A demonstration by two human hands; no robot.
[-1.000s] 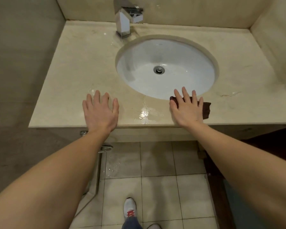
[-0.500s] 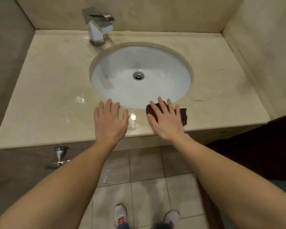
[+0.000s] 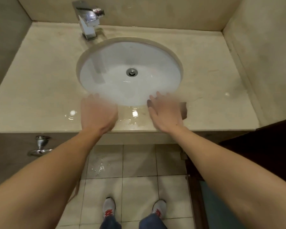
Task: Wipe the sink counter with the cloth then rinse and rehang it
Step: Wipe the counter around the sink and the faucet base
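Observation:
A small dark brown cloth [image 3: 184,110] lies flat on the beige stone counter [image 3: 45,76], at the front edge just right of the white basin [image 3: 130,70]. My right hand [image 3: 165,113] presses flat on the cloth with fingers spread, covering most of it; only its right end shows. My left hand [image 3: 97,113] is blurred and rests palm down on the counter at the basin's front left, holding nothing. A wet patch [image 3: 132,118] shines between my hands.
A chrome tap [image 3: 89,20] stands behind the basin at the back left. Walls close the counter at the back, left and right. A chrome fitting [image 3: 40,145] juts from the front panel below left. Tiled floor with a puddle [image 3: 97,169] and my shoes lie below.
Both hands have slid along the front of the counter, the right one carrying the cloth. The hands are now farther apart than half a second ago, and the left is motion-blurred.

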